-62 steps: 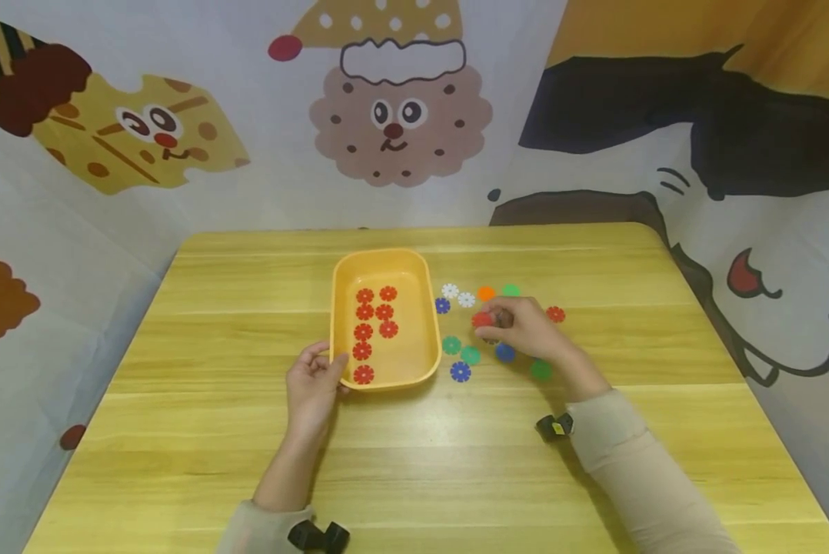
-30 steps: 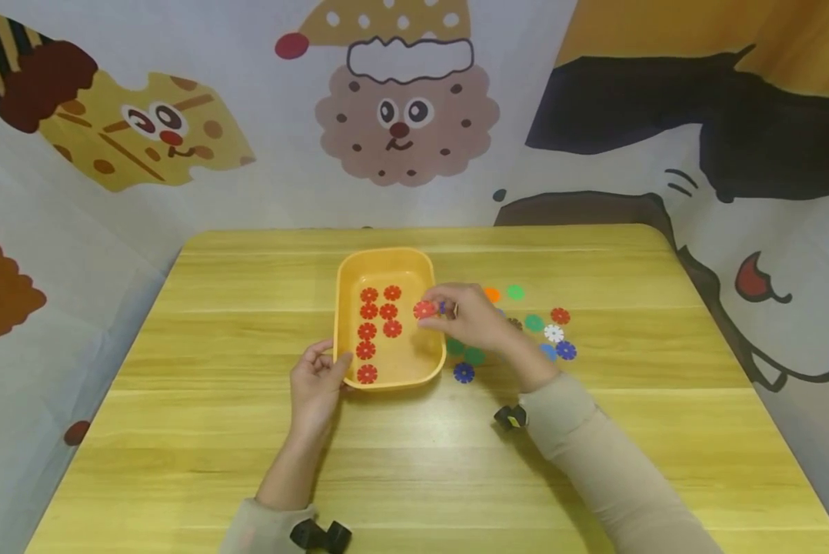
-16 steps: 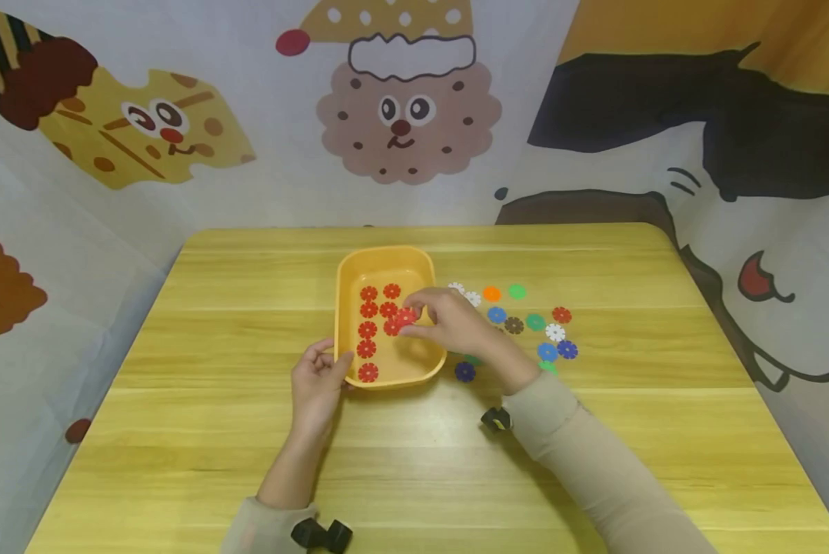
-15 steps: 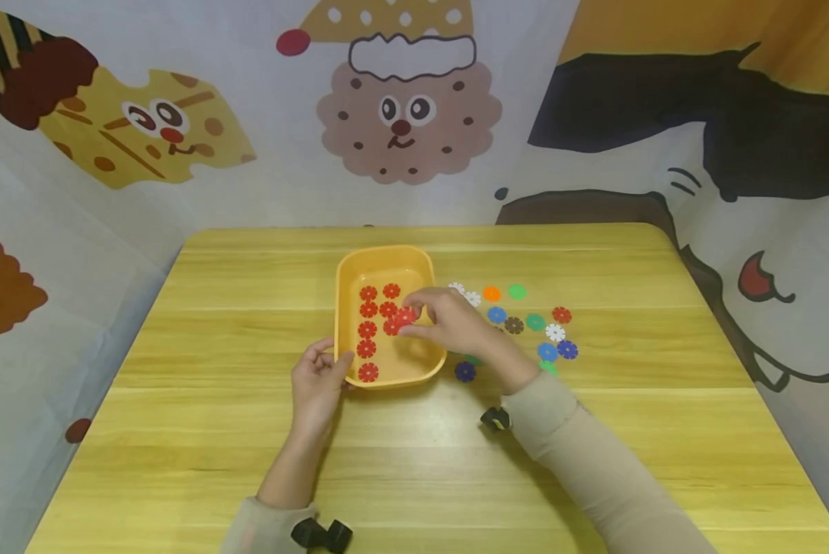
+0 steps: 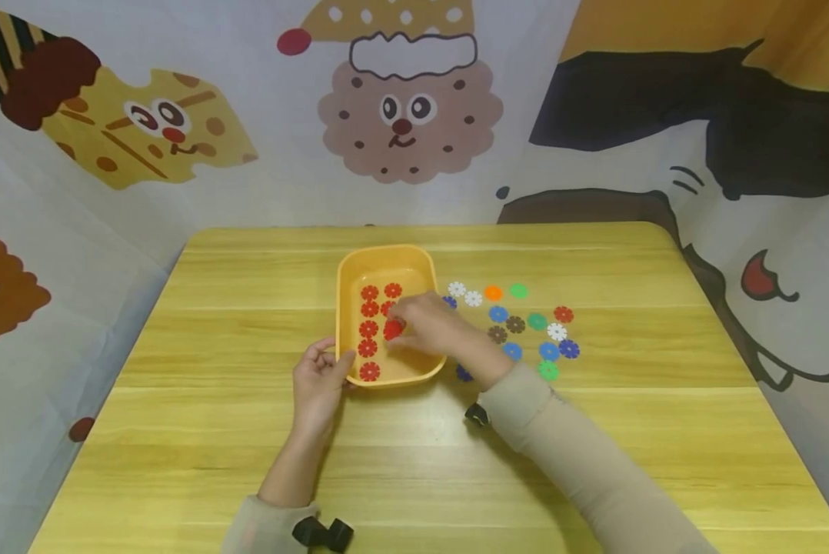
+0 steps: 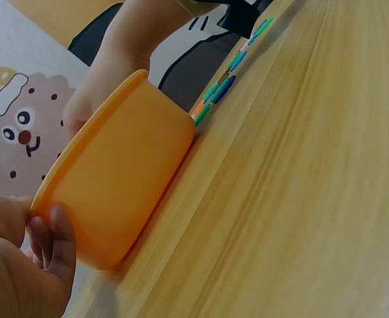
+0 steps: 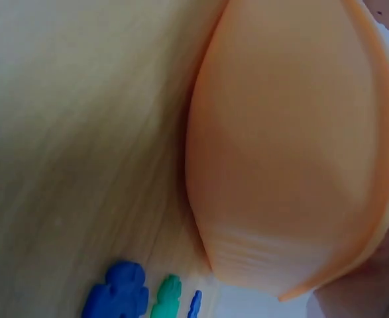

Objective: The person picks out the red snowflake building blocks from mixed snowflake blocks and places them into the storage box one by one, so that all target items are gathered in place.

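Note:
A yellow plastic tray (image 5: 387, 263) stands on the table, with red snowflake discs (image 5: 368, 328) lying in two columns inside. My left hand (image 5: 320, 381) grips its near left corner, thumb over the rim and fingers outside. In the left wrist view the same tray (image 6: 124, 172) shows from its side, with the left hand (image 6: 28, 258) at its edge. My right hand (image 5: 428, 323) reaches over the right rim into the tray. Its thumb and curled fingers are around a red disc (image 5: 393, 330) low over the second column. The right hand hides part of the tray floor.
Right of the tray lie several loose snowflake discs: white (image 5: 473, 298), orange (image 5: 493, 292), green (image 5: 548, 370), blue (image 5: 569, 348), brown (image 5: 515, 325) and one red disc (image 5: 563, 315). A cartoon-printed cloth (image 5: 269, 192) hangs behind the table (image 5: 414, 477).
My right hand picked a red disc from among the loose ones, carried it left over the rim and lowered it into the tray. The left hand keeps its hold on the tray.

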`<state>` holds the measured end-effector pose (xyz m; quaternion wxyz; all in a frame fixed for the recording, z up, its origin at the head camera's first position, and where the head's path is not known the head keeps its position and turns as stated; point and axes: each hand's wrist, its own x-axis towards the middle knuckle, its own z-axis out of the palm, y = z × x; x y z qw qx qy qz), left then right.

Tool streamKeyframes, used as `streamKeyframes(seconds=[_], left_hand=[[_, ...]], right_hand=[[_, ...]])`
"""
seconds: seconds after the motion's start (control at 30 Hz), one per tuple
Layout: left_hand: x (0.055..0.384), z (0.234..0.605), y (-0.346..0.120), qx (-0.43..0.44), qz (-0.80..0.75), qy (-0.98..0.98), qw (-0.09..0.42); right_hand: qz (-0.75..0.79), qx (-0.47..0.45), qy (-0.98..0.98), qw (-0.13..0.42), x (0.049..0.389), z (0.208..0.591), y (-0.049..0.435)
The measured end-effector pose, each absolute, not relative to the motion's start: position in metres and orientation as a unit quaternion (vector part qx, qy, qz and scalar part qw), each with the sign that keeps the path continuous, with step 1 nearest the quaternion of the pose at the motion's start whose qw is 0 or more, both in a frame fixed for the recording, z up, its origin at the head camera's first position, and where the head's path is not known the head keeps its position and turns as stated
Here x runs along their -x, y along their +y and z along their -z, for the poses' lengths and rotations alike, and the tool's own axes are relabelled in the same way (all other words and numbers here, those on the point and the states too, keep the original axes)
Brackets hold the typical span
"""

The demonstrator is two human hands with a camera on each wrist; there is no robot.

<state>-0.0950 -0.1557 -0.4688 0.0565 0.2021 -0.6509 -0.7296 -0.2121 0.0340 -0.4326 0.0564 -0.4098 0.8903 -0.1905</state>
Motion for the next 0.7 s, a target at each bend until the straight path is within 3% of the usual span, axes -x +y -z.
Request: streamKeyframes(seconds=[0.37,0.7], left_hand=[[0.0956,0.4690,-0.1563,-0.203,0.728,-0.652,0.056],[0.0957,0.4703,-0.1562,-0.206,0.727,-0.652,0.052]], right_hand=[[0.075,0.416,0.903,0.080,0.2086,0.4363,0.0297],[0.239,0.410,0.879,0.046,0.2140,0.4386,0.0394]])
